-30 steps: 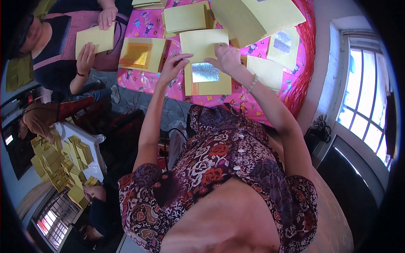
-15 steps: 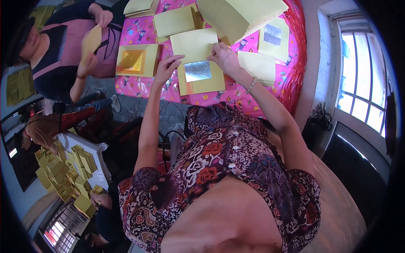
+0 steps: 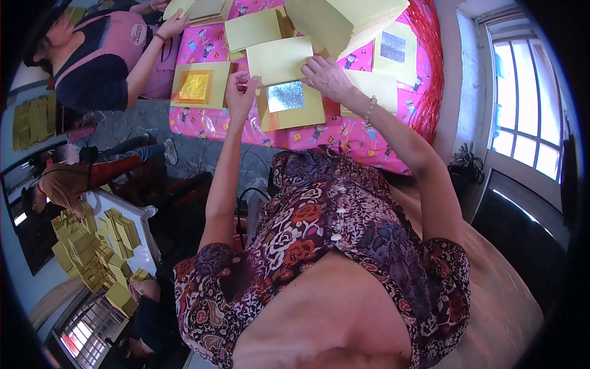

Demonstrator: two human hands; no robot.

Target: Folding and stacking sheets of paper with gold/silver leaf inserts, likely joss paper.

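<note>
A plain yellow paper sheet lies in front of me, gripped at both sides. My left hand pinches its lower left corner, the fingers curled. At its right edge, my right hand, a beaded bracelet on the wrist, has its fingers bent over the paper; the thumb is hidden. Just below the plain sheet is a yellow sheet with a silver foil rectangle, its upper part covered. Left of my left hand is a yellow sheet with a gold-orange foil square. Beside my right hand lies a stack of plain yellow sheets.
The pink patterned tablecloth bears a thick yellow paper stack, a smaller one and a silver-foil sheet. Red strands hang at the right edge. A co-worker in a pink apron handles paper at the left.
The co-worker's hands have moved away from me, toward the stack at the table's far left. My hands stay at the plain sheet's edges with small finger shifts. The whole view has shifted slightly.
</note>
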